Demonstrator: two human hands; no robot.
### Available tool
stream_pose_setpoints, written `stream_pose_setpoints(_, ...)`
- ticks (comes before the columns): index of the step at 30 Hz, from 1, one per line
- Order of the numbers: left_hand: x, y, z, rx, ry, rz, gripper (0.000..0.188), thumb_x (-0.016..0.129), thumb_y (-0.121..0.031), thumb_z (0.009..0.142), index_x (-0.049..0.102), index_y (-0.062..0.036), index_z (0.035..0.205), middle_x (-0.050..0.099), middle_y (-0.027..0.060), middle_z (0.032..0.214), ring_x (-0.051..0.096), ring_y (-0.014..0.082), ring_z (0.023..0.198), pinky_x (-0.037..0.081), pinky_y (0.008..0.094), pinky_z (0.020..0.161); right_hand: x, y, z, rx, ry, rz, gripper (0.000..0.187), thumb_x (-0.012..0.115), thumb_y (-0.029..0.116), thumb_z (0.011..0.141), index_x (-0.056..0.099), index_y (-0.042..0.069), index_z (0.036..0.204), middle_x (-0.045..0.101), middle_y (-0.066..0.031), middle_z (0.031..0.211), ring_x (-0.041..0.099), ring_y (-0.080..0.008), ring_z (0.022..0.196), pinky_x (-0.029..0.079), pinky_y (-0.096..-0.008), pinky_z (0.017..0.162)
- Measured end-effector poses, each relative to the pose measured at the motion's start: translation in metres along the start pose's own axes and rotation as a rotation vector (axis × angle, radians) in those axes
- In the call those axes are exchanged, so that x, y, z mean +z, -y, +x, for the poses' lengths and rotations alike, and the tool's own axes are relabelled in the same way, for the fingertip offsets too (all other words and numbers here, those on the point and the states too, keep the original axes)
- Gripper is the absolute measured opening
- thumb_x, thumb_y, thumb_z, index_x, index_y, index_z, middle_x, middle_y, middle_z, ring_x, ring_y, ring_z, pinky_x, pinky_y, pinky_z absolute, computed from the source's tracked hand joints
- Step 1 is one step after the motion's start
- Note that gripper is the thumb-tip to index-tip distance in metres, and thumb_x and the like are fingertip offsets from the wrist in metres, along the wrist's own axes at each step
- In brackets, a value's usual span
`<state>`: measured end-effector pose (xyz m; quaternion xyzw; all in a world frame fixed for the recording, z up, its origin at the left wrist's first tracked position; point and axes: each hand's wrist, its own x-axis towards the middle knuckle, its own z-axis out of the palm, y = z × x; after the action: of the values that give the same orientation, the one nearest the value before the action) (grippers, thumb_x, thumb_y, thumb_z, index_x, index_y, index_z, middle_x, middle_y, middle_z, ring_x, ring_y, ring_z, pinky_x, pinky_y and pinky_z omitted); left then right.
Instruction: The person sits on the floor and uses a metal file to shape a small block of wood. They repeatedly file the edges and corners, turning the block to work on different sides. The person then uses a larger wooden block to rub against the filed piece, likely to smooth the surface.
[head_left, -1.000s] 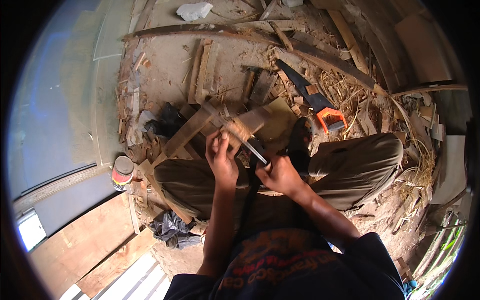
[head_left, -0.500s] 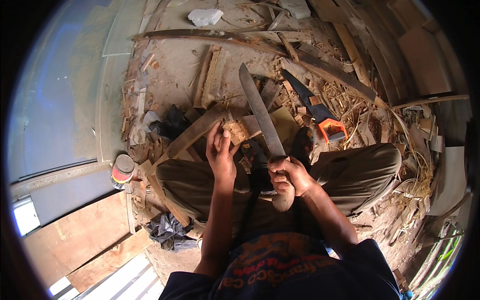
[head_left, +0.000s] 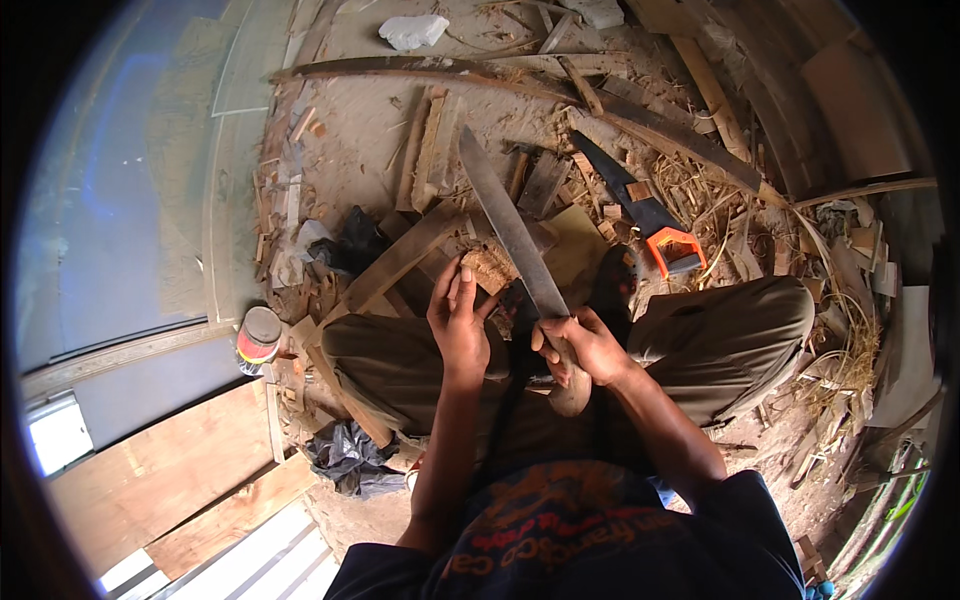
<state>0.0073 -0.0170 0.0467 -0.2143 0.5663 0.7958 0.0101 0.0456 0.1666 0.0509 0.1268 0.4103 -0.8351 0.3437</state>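
My right hand (head_left: pixel 585 350) is wrapped round the wooden handle of a machete (head_left: pixel 512 232), whose long dark blade points up and away to the left. In my left hand (head_left: pixel 461 325) is a small rough-cut wood block (head_left: pixel 489 268), held by the fingertips and thumb at its near end. The blade passes close to the block's right side; whether they touch I cannot tell. Both hands are in front of my crossed legs. Beyond the block lies a dark wooden plank (head_left: pixel 405 258).
A hand saw (head_left: pixel 630 200) with an orange handle lies on the right among wood shavings. Long boards (head_left: pixel 690 150) cross the floor farther off. To the left are a paint can (head_left: pixel 260 340), black plastic bags (head_left: pixel 350 458) and a large glass-like sheet (head_left: pixel 140 200).
The left hand and the block have shifted slightly right. The machete's tip has swung a little left, bringing the blade nearer the block. The right-hand fingers have loosened slightly on the handle.
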Motion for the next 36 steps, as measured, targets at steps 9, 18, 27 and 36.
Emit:
stream_pose_setpoints(9,0.009,0.002,-0.004,0.013,-0.029,0.045,0.044,0.065,-0.018,0.101,0.054,0.0025,0.139,0.062,0.0115,0.130,0.062,0.0208,0.118,0.058,0.0443,0.094,0.006,-0.003,0.004,-0.477,-0.362,-0.882,0.019,0.066,0.012,0.088,0.066,-0.004,0.098,0.067,-0.0186,0.072,0.068,-0.0257,0.059,0.053,-0.0369,0.058)
stream_pose_setpoints(18,0.009,-0.001,-0.005,-0.007,-0.012,-0.005,0.047,0.068,-0.014,0.098,0.055,0.0020,0.140,0.065,0.0104,0.127,0.064,0.0200,0.116,0.056,0.0386,0.095,0.014,-0.001,0.009,-0.395,-0.376,-0.939,0.022,0.065,0.014,0.087,0.064,-0.004,0.098,0.065,-0.0205,0.072,0.070,-0.0376,0.068,0.054,-0.0412,0.063)
stream_pose_setpoints(27,0.012,-0.004,0.005,-0.021,-0.019,-0.031,0.046,0.068,-0.013,0.097,0.055,0.0012,0.139,0.066,0.0097,0.123,0.064,0.0179,0.112,0.059,0.0338,0.085,0.015,-0.004,0.013,-0.452,-0.371,-0.914,0.027,0.067,0.018,0.087,0.065,-0.004,0.103,0.067,-0.0244,0.073,0.070,-0.0421,0.070,0.056,-0.0452,0.064)
stream_pose_setpoints(36,0.013,-0.001,0.003,-0.017,0.005,-0.012,0.048,0.068,-0.014,0.097,0.054,-0.0015,0.141,0.064,0.0078,0.126,0.063,0.0161,0.110,0.056,0.0339,0.084,0.012,-0.005,0.009,-0.454,-0.396,-0.947,0.030,0.068,0.022,0.089,0.064,-0.003,0.105,0.066,-0.0252,0.071,0.068,-0.0453,0.069,0.056,-0.0473,0.062)
